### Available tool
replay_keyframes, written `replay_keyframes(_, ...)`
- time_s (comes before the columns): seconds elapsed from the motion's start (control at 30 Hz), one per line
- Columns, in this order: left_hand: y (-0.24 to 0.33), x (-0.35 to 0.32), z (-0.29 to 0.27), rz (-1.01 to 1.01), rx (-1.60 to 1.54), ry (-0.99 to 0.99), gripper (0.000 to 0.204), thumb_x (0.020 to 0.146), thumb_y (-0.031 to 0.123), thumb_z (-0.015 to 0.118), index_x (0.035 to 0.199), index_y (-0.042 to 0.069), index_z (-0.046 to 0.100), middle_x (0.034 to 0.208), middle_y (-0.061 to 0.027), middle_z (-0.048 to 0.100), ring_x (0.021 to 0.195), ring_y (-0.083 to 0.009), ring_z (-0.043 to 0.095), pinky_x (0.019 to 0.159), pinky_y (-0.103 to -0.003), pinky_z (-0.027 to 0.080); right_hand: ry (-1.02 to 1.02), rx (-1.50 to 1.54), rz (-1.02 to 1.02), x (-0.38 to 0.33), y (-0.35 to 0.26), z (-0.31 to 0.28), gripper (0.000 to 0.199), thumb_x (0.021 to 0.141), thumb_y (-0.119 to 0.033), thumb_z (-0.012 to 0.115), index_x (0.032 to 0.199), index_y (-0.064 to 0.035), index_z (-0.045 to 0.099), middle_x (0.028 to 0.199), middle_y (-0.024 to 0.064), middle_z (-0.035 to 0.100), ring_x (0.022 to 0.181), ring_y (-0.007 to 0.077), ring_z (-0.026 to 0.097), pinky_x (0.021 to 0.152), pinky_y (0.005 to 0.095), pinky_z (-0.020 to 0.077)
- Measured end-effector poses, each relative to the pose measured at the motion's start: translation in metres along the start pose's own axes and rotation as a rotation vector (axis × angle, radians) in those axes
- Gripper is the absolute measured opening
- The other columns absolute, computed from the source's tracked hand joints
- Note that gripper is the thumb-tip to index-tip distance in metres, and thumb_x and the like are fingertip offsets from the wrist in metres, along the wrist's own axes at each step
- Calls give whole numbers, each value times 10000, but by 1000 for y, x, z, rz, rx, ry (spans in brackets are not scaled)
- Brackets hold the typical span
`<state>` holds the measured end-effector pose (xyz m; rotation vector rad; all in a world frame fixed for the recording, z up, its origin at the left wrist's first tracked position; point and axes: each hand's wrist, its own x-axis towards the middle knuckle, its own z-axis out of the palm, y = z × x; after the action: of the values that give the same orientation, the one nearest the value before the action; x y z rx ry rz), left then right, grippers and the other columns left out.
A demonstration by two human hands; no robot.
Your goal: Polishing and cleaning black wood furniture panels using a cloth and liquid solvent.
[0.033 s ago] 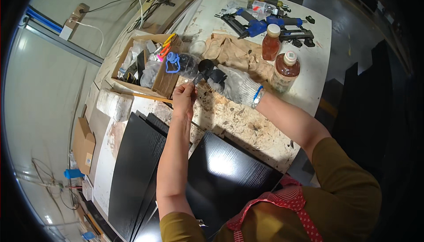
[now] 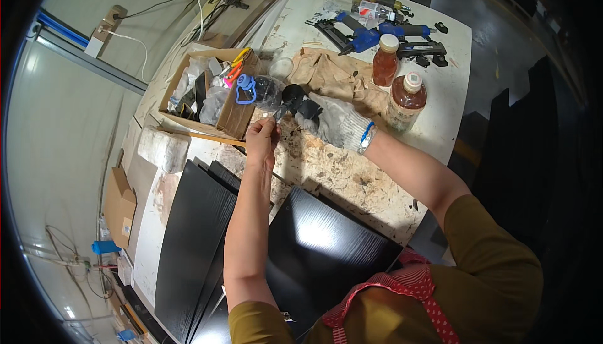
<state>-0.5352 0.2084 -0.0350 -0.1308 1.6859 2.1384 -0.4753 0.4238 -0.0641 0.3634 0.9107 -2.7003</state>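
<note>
My right hand [image 2: 339, 123], in a whitish knitted glove, is closed around a small black container [image 2: 309, 111]. A round black cup-like piece [image 2: 293, 96] shows at its far left side; whether the two are joined I cannot tell. My bare left hand [image 2: 262, 138] is beside it, thumb and fingertips pinched on a small thin greyish tool [image 2: 280, 113] whose tip reaches toward the black container. The tool's kind is too small to make out. Just beyond lies a clear plastic bottle with a blue cap and handle [image 2: 246, 86].
A cardboard box [image 2: 235, 118] of odds and ends stands left. Black wood-grain panels [image 2: 195, 237] lie near me. Two bottles of reddish-brown liquid [image 2: 407, 102] stand right of a tan cloth [image 2: 333, 70]. Blue-and-black nail guns [image 2: 364, 39] lie at the back of the stained worktable [image 2: 352, 174].
</note>
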Motion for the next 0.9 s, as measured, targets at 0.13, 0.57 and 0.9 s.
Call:
replay_keyframes(0.13, -4, 1, 0, 17, -64, -6, 86, 991, 138, 663, 962, 58, 647, 843, -38, 663, 727, -120, 627, 653, -253, 534, 7, -140, -146, -11, 0, 4, 300, 1001, -88, 579, 1290, -10, 563, 1020, 107, 690, 741, 155, 624, 663, 283, 572)
replay_keyframes(0.57, 11, -6, 6, 308, 249, 137, 115, 966, 125, 674, 928, 21, 644, 778, -5, 620, 676, -79, 531, 632, -246, 427, -48, -599, -565, 0, -12, 5, 532, 992, -383, 643, 1314, 39, 607, 1154, 150, 696, 914, 182, 673, 793, 296, 546)
replay_keyframes(0.9, 12, 10, 23, 283, 245, 191, 91, 953, 109, 668, 915, 29, 648, 757, -18, 623, 645, -104, 555, 605, -236, 438, 307, -1412, -730, 4, -36, 55, 503, 886, -312, 747, 1286, -41, 609, 1232, 203, 612, 1158, 373, 601, 1026, 406, 478)
